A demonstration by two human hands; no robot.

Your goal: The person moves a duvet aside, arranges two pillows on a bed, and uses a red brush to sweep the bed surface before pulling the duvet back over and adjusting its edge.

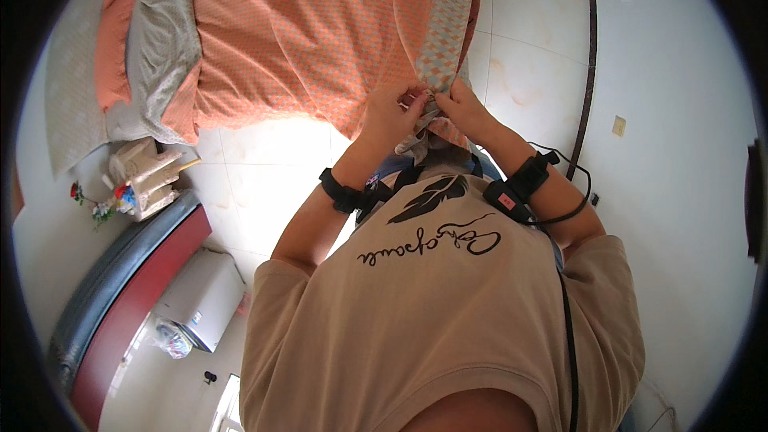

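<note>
An orange patterned duvet cover (288,30) lies over the bed and reaches toward my body, with a grey-and-orange checked band (447,30) along its right side. At the near corner, my left hand (393,108) pinches the cloth between thumb and fingertips. Close beside it, my right hand (465,109) grips the same gathered edge, thumb toward the left hand. Loose folds of grey and orange cloth (450,130) hang just below both hands, against my waist. What lies inside the bunched folds is hidden.
Grey bedding (168,42) is bunched at the bed's left end. Left of me are a dark red panel with a padded rim (141,306), a white box-shaped cabinet (201,291) and artificial flowers (123,199). A white wall (666,192) stands at right. A black cable (588,192) loops by my right arm.
</note>
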